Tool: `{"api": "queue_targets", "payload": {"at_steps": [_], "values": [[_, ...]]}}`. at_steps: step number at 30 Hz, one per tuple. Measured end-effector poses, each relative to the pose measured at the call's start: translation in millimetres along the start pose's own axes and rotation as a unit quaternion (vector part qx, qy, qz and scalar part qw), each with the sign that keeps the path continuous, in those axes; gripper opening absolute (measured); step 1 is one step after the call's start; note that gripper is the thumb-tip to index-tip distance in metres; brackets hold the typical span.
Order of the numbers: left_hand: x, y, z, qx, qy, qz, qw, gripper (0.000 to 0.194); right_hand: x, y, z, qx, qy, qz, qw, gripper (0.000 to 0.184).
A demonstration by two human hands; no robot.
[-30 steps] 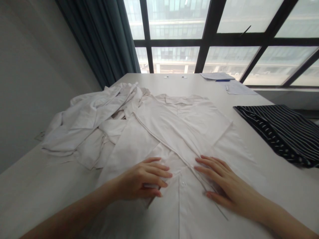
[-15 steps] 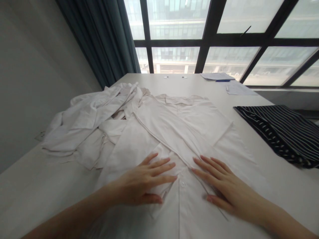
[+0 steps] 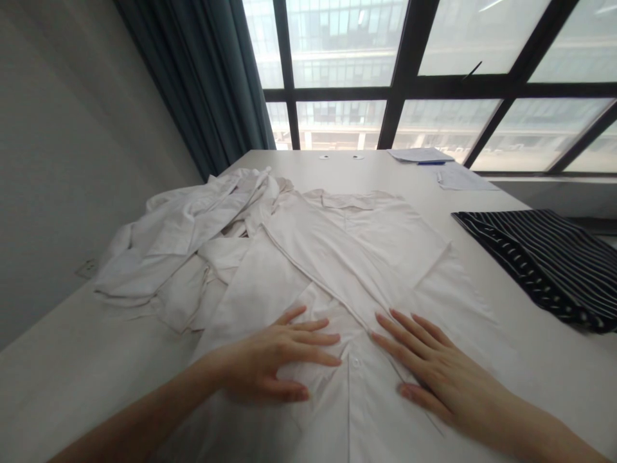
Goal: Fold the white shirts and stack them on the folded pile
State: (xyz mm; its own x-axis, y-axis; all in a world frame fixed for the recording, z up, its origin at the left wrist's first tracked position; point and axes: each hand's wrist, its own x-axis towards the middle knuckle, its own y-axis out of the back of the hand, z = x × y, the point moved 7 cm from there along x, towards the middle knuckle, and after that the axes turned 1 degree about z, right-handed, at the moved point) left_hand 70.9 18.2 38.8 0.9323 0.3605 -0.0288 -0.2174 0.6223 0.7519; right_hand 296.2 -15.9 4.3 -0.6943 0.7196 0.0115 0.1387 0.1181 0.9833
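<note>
Taking the middle of the head view as the centre of a clock, the white shirt [image 3: 332,276] lies spread on the table [image 3: 414,180] from the centre down to six o'clock, its collar end towards twelve. A long folded edge crosses it slantwise, running from about eleven o'clock down towards five.

The left hand [image 3: 274,360] rests on the shirt between six and seven o'clock, palm down with fingers spread; its grip is released. The right hand [image 3: 438,373] lies flat between four and five, fingers fanned over the fabric, its grip released too. A small button [image 3: 355,363] sits between the two hands.

At nine o'clock a crumpled heap of white cloth [image 3: 178,231] touches the shirt's edge. A black striped cloth [image 3: 554,257] lies at three, apart from the shirt. Towards two are papers [image 3: 417,154] and a blue pen [image 3: 431,163]. A dark curtain [image 3: 212,71] hangs at eleven, beside windows [image 3: 347,45] reaching from twelve round to two.
</note>
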Motion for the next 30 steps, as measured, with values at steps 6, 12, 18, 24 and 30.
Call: {"api": "queue_targets", "payload": {"at_steps": [6, 12, 18, 24, 30], "values": [[-3, 11.6, -15, -0.161, 0.029, 0.08, 0.983, 0.033, 1, 2, 9, 0.117, -0.037, -0.062, 0.99, 0.062], [-3, 25.9, -24, -0.012, 0.062, 0.149, 0.987, 0.035, -8, 19, 15, 0.205, -0.074, -0.081, 0.973, 0.053], [22, 66.8, -60, 0.222, 0.111, 0.17, 0.954, 0.034, 27, 54, 74, 0.136, -0.056, 0.069, 0.987, 0.034], [67, 108.7, -145, 0.317, 0.267, 0.208, 0.886, 0.043, 87, 64, 214, 0.055, -0.279, 0.208, 0.936, 0.035], [76, 105.5, -179, 0.32, 0.313, 0.216, 0.868, 0.047, 109, 58, 299, 0.051, -0.46, 0.245, 0.852, 0.055]]}}
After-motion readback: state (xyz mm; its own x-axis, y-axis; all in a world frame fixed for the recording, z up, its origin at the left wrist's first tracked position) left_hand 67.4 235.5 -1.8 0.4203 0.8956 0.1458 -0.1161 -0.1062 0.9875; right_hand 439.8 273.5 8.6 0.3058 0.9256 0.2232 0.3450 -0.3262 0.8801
